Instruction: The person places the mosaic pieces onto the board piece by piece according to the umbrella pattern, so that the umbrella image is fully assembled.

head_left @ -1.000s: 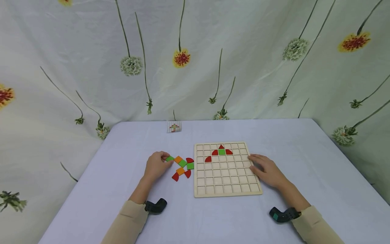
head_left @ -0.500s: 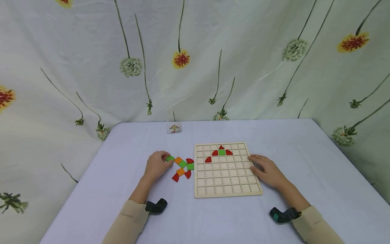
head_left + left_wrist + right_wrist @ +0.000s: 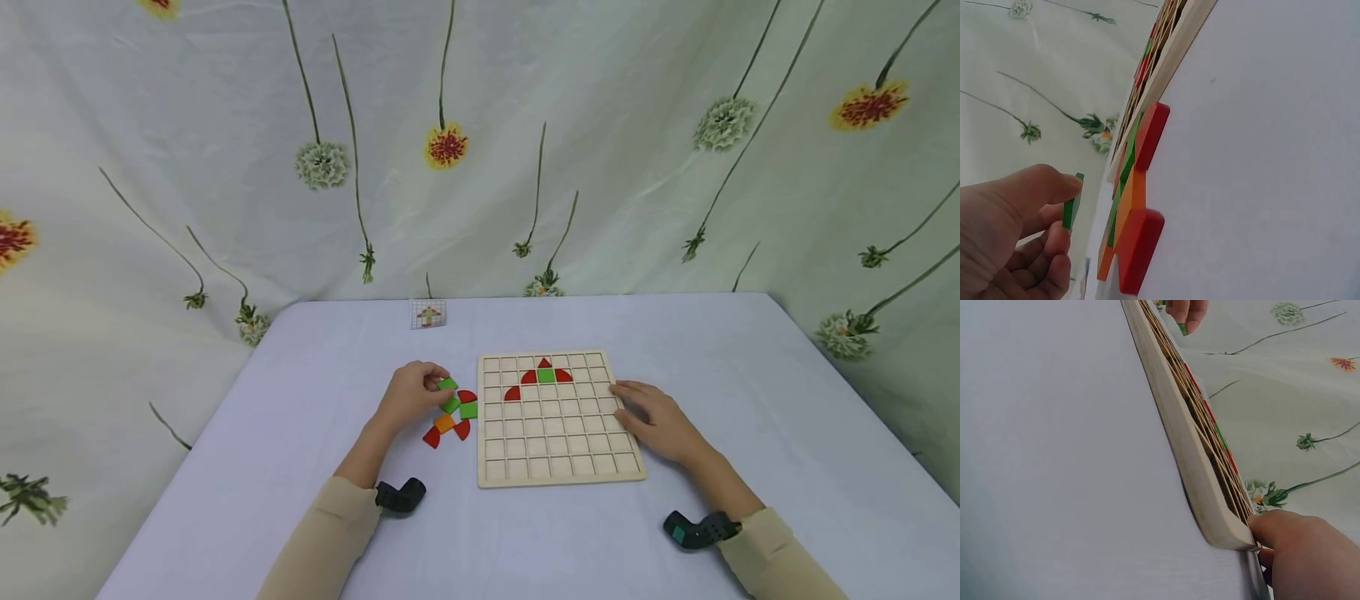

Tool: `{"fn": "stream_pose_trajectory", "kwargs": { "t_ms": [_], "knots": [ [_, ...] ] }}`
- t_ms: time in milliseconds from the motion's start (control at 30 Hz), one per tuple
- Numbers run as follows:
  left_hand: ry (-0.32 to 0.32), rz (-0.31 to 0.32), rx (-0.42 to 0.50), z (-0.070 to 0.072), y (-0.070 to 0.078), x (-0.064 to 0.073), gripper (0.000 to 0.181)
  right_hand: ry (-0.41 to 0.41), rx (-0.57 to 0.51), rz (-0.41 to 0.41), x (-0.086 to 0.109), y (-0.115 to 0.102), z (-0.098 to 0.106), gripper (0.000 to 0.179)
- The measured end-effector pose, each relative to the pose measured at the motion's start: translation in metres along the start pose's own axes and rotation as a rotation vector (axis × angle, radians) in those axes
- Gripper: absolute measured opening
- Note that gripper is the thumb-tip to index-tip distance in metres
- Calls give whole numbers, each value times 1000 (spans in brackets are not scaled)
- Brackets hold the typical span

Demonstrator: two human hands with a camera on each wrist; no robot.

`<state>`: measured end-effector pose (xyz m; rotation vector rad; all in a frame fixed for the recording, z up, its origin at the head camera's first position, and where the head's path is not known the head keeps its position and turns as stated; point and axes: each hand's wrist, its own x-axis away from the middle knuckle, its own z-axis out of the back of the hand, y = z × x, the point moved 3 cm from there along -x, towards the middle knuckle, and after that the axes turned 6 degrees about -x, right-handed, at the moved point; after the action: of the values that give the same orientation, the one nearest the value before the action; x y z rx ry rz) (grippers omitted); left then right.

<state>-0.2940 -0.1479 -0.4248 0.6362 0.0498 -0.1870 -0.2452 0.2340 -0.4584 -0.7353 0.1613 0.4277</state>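
My left hand [image 3: 412, 395] pinches a green square tile [image 3: 1073, 203] between thumb and finger, lifted above the loose tiles left of the board. Among those loose pieces are an orange square tile [image 3: 445, 422], a green square tile [image 3: 468, 410] and red quarter-round tiles [image 3: 432, 437]. The wooden grid board [image 3: 555, 450] carries a red triangle [image 3: 544, 362], a green square in its upper rows and red quarter-rounds beside and below it. At the board's right edge my right hand [image 3: 660, 423] rests, its thumb on the rim in the right wrist view.
A small card [image 3: 428, 313] with a printed grid pattern lies at the table's far edge. Behind the white-covered table [image 3: 555, 542] hangs a flower-printed cloth [image 3: 637, 208]. Each wrist wears a black camera.
My left hand has picked up the green tile from the left end of the loose pieces and moved right and slightly up with it. The right hand has stayed at the board's edge.
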Motion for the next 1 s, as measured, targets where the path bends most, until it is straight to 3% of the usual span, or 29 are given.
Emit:
{"fn": "stream_pose_trajectory", "kwargs": {
  "t_ms": [200,567,1000],
  "knots": [
    [-16,-68,21,-7,14,-4,24,0,-1,10,0,0,-1,43],
    [-35,-131,79,-21,32,-12,23,8,-1,13,0,2,-2,43],
    [-127,-300,104,-43,57,-20,20,11,10,22,0,2,-2,43]
  ]
}}
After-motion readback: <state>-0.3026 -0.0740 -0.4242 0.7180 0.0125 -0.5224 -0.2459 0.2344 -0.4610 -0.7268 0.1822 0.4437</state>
